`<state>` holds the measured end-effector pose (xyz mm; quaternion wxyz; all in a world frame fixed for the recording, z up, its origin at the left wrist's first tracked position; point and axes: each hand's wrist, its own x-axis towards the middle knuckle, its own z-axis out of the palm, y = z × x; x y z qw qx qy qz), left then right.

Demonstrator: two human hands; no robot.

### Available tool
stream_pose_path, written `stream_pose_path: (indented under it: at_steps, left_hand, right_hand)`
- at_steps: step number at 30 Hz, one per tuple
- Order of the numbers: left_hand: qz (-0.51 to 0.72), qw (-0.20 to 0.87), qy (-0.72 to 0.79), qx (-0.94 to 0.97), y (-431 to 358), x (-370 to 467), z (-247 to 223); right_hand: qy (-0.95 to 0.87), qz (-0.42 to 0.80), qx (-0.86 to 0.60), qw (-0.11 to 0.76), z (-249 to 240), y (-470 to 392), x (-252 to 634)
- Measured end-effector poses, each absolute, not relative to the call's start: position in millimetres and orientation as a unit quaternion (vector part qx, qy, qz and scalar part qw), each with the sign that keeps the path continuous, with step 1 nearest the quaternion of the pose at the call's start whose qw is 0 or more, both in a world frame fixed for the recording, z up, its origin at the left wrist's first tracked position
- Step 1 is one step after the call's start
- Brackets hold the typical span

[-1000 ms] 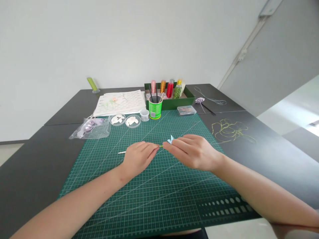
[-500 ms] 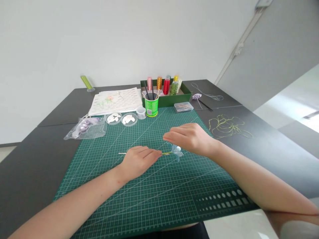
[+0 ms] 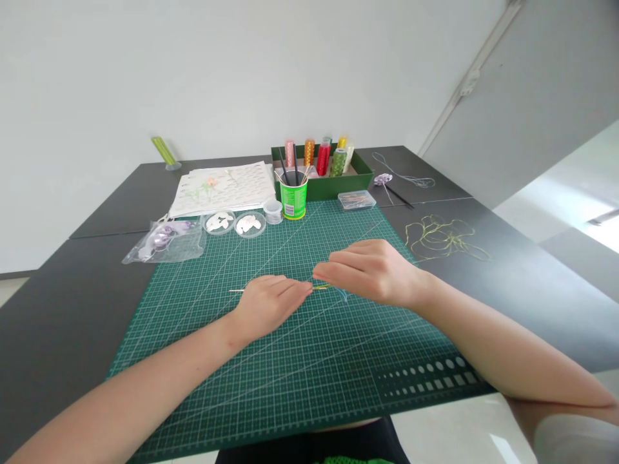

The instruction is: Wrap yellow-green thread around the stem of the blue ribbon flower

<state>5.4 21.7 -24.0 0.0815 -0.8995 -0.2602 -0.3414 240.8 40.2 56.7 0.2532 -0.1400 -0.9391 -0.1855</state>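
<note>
My left hand (image 3: 273, 303) is closed on the thin stem of a small pale blue flower (image 3: 341, 294), held low over the green cutting mat (image 3: 271, 380). The stem's pale end (image 3: 236, 290) sticks out to the left of that hand, and its yellow-green wrapped part (image 3: 320, 287) shows to the right of the fingertips. My right hand (image 3: 365, 270) is over the flower and hides most of it. Its fingers are pressed together, with the tips close to the stem beside my left fingertips. What they pinch is hidden.
Behind the mat stand a green cup (image 3: 293, 200) with brushes and sticks, and a box (image 3: 333, 188) of thread spools. Two dishes of white pieces (image 3: 250, 224) and a plastic bag (image 3: 167, 241) lie left. Right are a clear case (image 3: 356, 200) and tangled yellow-green thread (image 3: 445, 237).
My right hand has come down and slightly left to the stem, covering more of the blue flower. The left hand keeps its hold on the stem. The view has tilted slightly.
</note>
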Motion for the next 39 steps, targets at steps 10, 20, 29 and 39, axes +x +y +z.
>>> stream_pose_path:
  at_steps: [10, 20, 29, 39]
  left_hand:
    - [-0.316, 0.086, -0.286, -0.901, 21, 6, -25]
    - [-0.347, 0.100, -0.382, -0.851, 24, 10, -21]
    - [-0.360, 0.113, -0.365, -0.851, 21, 12, -17]
    - [-0.354, 0.115, -0.347, -0.861, 21, 8, -24]
  right_hand:
    - [-0.939, -0.191, -0.140, 0.248, 59, 37, 241]
    - [-0.990, -0.078, -0.110, 0.042, 56, 4, 227]
    - [-0.990, -0.087, -0.097, 0.055, 49, 1, 223]
    - [-0.971, -0.126, -0.149, 0.138, 79, 5, 244]
